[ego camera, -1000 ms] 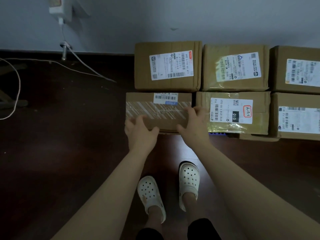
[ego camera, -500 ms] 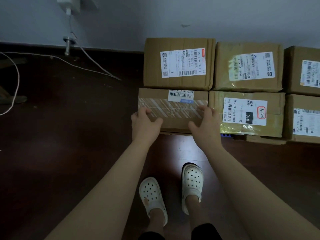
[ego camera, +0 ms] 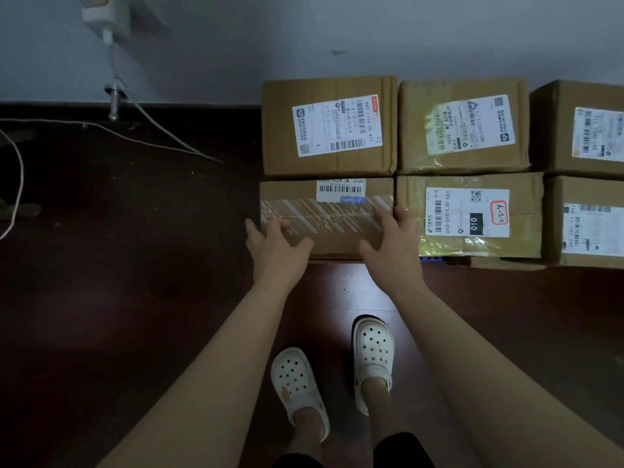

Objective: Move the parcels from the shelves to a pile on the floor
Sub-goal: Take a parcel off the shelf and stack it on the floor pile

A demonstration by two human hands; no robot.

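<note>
A flat brown parcel [ego camera: 337, 228] with striped tape and a small barcode label lies at the front left of the pile on the dark floor. My left hand [ego camera: 275, 243] rests on its front left corner with the fingers spread, one finger past the left edge. My right hand [ego camera: 393, 243] lies on the front right corner, its fingers against the neighbouring labelled parcel [ego camera: 469, 214]. Behind stand a parcel with a white label [ego camera: 327, 126] and a taped one [ego camera: 462, 126], both against the wall.
Two more parcels [ego camera: 584, 130] [ego camera: 587, 224] continue the rows to the right edge. A white cable [ego camera: 162, 136] runs over the floor from a wall adapter [ego camera: 104, 18] at the top left. My feet in white clogs [ego camera: 371, 352] stand just before the pile.
The striped parcel has slid a little to the right, into line with the parcel behind it. My left hand's fingers have spread out on its corner.
</note>
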